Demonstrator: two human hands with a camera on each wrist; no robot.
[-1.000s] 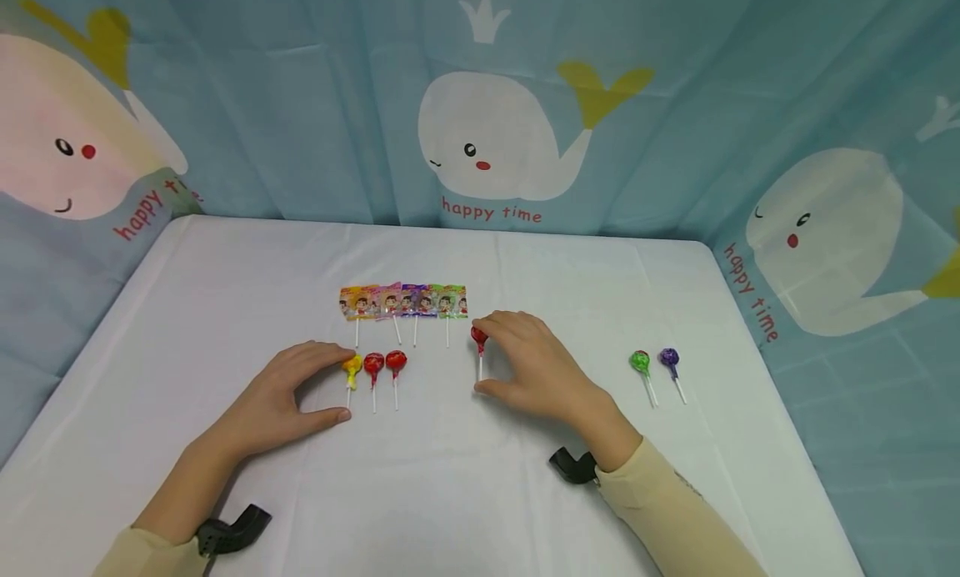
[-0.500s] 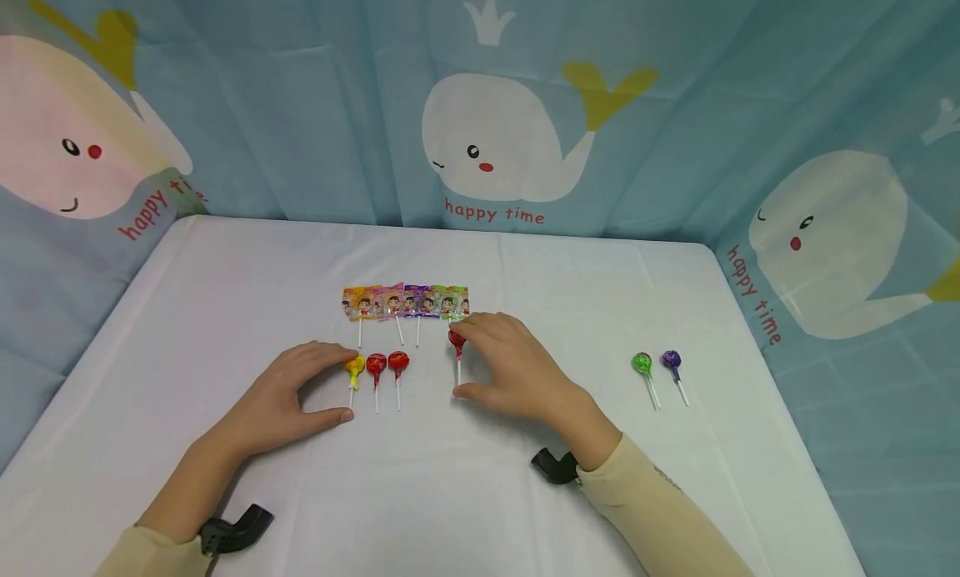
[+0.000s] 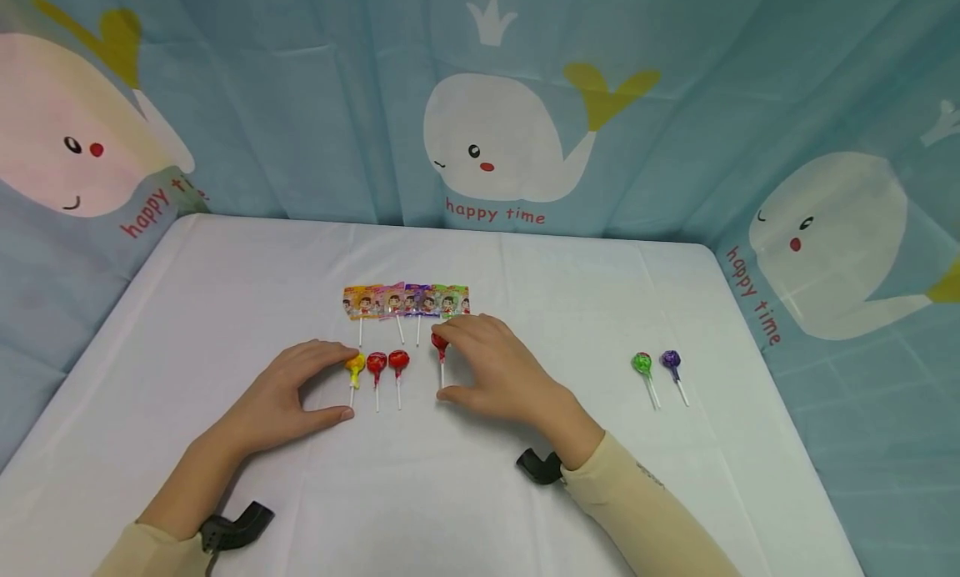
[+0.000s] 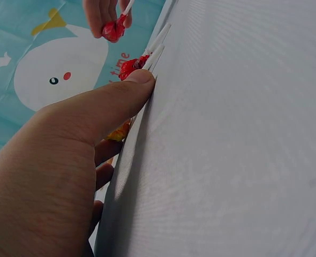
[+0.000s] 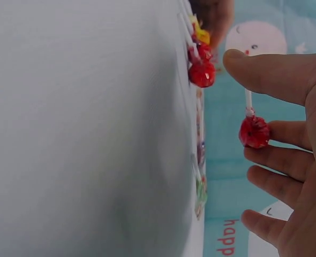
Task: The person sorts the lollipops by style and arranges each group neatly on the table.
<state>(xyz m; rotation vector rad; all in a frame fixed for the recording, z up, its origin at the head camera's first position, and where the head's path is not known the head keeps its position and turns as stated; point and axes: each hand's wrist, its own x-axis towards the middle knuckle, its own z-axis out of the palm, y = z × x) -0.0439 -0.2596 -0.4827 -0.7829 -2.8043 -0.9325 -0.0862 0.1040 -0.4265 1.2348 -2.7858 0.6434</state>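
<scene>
White surface is carrying lollipops in separate groups. Right hand is holding a red lollipop clear of it, grip spanning the length: fingertips at the candy, thumb at the stick's end. It is hovering just right of a short row. Left hand is resting at that row's left end, index fingertip touching a yellow lollipop, thumb lying by the stick; cannot tell whether this grip is pinching. Two red lollipops are lying beside the yellow, sticks pointing toward the person. Beyond, flat-wrapped lollipops are forming a line: orange, pink, purple, green. Well apart rightward, a green lollipop and a purple lollipop are lying near each other.
</scene>
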